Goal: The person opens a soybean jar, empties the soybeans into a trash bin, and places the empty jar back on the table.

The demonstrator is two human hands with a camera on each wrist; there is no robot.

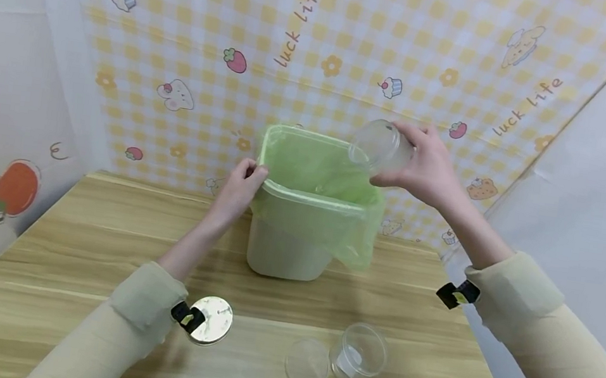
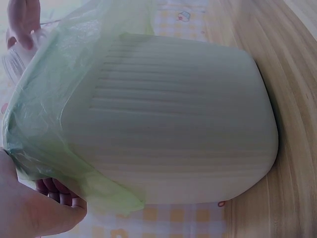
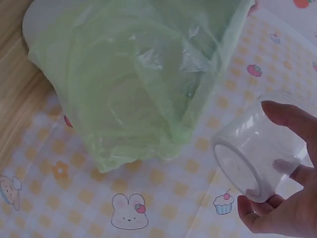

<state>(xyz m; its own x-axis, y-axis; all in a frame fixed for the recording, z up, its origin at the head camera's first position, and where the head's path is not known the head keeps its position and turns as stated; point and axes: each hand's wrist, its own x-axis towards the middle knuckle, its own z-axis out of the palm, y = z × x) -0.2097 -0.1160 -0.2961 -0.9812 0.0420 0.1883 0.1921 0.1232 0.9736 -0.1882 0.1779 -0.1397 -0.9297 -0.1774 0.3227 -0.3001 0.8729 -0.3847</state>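
Observation:
A pale bin [image 1: 285,254] stands on the wooden table, with a thin green bag [image 1: 306,161] lining it and folded down over its rim. My left hand [image 1: 239,190] grips the bin's left rim through the bag, thumb on top and fingers curled beneath. Over the bin's right side, my right hand [image 1: 429,167] holds a clear jar [image 1: 380,145] tipped on its side, its mouth toward the bin's opening. In the right wrist view the fingers wrap the see-through jar [image 3: 257,144], and no contents show inside it.
Near the table's front lie a round metallic lid [image 1: 213,323], partly beneath the left wrist's strap, and a clear disc [image 1: 307,366]. Beside the disc is another clear container [image 1: 368,351] with a white patch on it. A checked cloth [image 1: 201,131] hangs behind the bin.

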